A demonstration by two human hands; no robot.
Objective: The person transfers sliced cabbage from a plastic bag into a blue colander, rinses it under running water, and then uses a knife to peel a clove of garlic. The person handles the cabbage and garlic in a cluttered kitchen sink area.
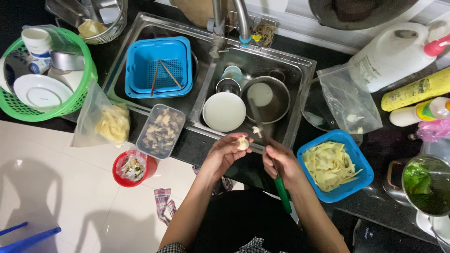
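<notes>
Over the front rim of a double steel sink [300, 100], the left hand [224, 154] pinches a small pale vegetable piece [242, 143] while the right hand [280, 161] is closed around a green-handled knife [282, 193], its blade hard to make out. Inside the sink sit a blue strainer [159, 65] with chopsticks, a white plate [224, 111] and a pot. Right of the sink, a blue tub [358, 180] holds pale strips; left, a green basket [82, 93] is cut off.

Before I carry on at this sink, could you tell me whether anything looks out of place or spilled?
Two things stand out. A checked cloth lies crumpled on the white floor below the counter, as if dropped. A pair of chopsticks lies loose and crossed inside the blue strainer basket in the left sink basin. No spill shows.
</notes>
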